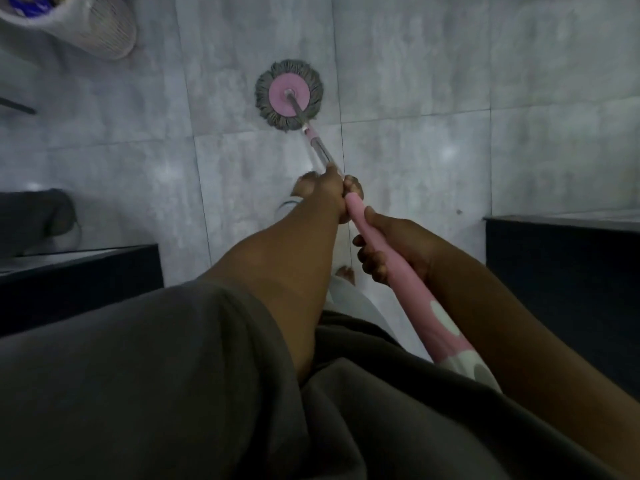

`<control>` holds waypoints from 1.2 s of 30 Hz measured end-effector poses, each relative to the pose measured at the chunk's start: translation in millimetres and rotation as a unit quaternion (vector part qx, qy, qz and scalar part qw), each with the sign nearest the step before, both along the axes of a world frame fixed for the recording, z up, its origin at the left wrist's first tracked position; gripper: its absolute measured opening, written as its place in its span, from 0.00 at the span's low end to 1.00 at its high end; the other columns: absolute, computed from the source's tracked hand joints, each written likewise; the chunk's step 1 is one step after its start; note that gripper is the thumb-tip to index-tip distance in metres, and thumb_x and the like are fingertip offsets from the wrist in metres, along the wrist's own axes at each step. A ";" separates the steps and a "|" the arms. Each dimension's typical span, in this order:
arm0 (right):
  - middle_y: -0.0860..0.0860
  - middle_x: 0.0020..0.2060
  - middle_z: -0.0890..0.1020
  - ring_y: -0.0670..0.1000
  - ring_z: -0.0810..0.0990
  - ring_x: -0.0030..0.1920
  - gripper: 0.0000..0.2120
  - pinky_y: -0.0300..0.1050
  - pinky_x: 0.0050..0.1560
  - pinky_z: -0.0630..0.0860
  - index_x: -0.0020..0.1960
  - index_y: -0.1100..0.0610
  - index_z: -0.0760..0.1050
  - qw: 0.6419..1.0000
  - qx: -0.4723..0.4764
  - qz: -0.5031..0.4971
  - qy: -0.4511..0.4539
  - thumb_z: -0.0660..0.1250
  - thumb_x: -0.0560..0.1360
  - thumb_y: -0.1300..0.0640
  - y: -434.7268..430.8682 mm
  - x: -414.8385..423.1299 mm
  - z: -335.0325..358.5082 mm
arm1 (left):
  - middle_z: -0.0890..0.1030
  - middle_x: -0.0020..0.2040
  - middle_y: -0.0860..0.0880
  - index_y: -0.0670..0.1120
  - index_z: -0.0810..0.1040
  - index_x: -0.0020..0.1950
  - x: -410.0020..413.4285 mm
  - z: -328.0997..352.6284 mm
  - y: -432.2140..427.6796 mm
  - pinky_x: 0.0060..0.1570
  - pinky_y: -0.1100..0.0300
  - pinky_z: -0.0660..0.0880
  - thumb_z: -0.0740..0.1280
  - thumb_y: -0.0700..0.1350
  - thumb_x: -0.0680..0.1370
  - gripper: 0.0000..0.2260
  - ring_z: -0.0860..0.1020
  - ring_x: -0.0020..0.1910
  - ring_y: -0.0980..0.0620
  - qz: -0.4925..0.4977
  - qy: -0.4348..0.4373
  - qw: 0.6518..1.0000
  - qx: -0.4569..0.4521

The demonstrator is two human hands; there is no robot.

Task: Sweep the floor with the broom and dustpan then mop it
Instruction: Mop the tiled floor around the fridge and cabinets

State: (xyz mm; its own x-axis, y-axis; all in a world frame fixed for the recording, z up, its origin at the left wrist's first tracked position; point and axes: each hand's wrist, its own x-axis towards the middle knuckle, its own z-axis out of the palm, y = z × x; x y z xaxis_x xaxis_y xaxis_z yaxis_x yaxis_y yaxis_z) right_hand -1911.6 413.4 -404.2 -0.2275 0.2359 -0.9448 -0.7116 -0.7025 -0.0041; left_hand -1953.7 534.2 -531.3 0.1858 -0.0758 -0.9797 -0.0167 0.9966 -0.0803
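A round mop head with grey strands and a pink disc lies flat on the grey tiled floor, ahead of me. Its metal and pink handle slants back toward my body. My left hand grips the handle farther down, where the metal pole meets the pink grip. My right hand holds the pink grip closer to me. No broom or dustpan is in view.
A pale woven basket stands at the top left. Dark furniture edges sit at the left and right. A dark object lies at the left. My bare foot shows under the handle.
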 end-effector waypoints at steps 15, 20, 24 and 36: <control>0.52 0.25 0.71 0.46 0.68 0.20 0.23 0.38 0.19 0.69 0.50 0.61 0.70 1.000 0.007 0.000 0.001 0.61 0.79 0.39 136.3 -3.8 -20.9 | 0.67 0.30 0.53 0.45 0.67 0.36 -3.0 -15.1 139.0 0.17 0.71 0.60 0.61 0.61 0.80 0.23 0.64 0.17 0.58 0.022 -0.033 0.999 0.005; 0.52 0.31 0.68 0.45 0.68 0.20 0.22 0.36 0.19 0.68 0.48 0.61 0.70 0.999 0.030 -0.030 0.000 0.61 0.79 0.39 234.3 2.6 -42.9 | 0.65 0.31 0.53 0.46 0.67 0.38 10.4 -31.2 243.2 0.20 0.72 0.59 0.57 0.61 0.82 0.21 0.62 0.21 0.57 -0.015 -0.014 0.998 0.052; 0.50 0.29 0.70 0.44 0.68 0.20 0.22 0.35 0.19 0.69 0.46 0.61 0.70 0.997 0.054 -0.055 0.013 0.60 0.79 0.40 291.0 11.0 -51.4 | 0.65 0.29 0.54 0.48 0.66 0.34 20.3 -34.1 302.8 0.22 0.67 0.57 0.57 0.62 0.82 0.23 0.62 0.21 0.57 -0.055 -0.003 0.996 0.069; 0.49 0.28 0.69 0.44 0.68 0.21 0.20 0.34 0.20 0.68 0.47 0.62 0.71 0.992 0.072 -0.098 0.025 0.62 0.79 0.42 233.6 -48.9 -46.6 | 0.68 0.29 0.51 0.46 0.65 0.35 -34.8 -43.4 243.7 0.16 0.72 0.62 0.60 0.59 0.81 0.22 0.68 0.24 0.57 0.051 -0.059 0.996 0.049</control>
State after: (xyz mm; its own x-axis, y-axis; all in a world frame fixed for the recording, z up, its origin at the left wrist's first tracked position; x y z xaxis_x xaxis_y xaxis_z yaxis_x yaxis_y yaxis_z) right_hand -1960.5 647.0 -450.9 -0.2099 0.4124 -0.8865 -0.8359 -0.5460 -0.0560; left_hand -1988.5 777.9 -574.8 0.3019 0.0446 -0.9523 -0.1149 0.9933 0.0101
